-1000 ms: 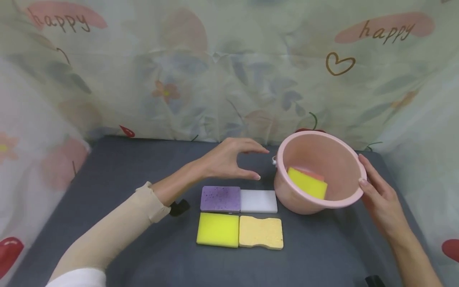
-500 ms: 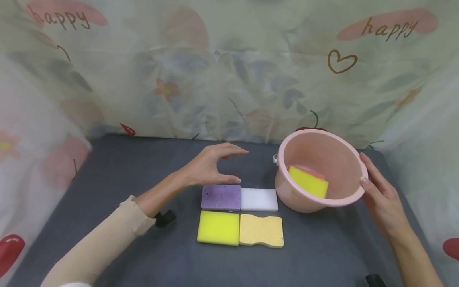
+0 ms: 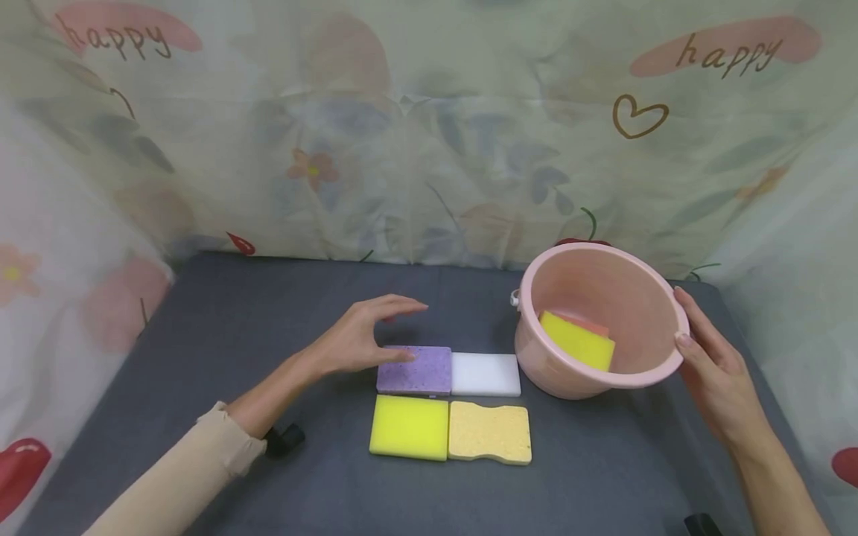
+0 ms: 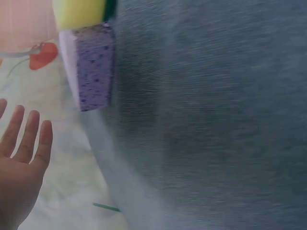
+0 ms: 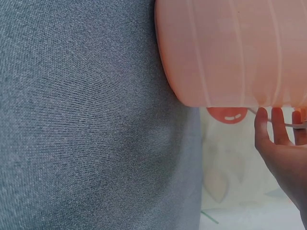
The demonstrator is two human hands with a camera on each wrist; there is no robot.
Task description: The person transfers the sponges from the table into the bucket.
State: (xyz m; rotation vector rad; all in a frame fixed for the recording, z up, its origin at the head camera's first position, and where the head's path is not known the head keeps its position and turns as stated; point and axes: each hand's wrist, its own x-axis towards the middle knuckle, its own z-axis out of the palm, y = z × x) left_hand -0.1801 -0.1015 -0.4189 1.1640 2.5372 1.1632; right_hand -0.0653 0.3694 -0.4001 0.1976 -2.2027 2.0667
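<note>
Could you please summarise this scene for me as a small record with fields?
Left hand: thumb and fingers apart, near the purple sponge, holding nothing
Right hand: grips the pink bucket at its rim
In bucket: yellow sponge, orange-pink piece partly hidden behind it
Back row: purple sponge, white block
Front row: second yellow sponge, tan sponge
Surface: dark grey tabletop

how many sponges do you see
6. On the table: purple sponge and white sponge in the far row, yellow sponge and tan sponge nearer. In the bucket: a second yellow sponge, with a pink sponge partly behind it. More may be hidden there.
</note>
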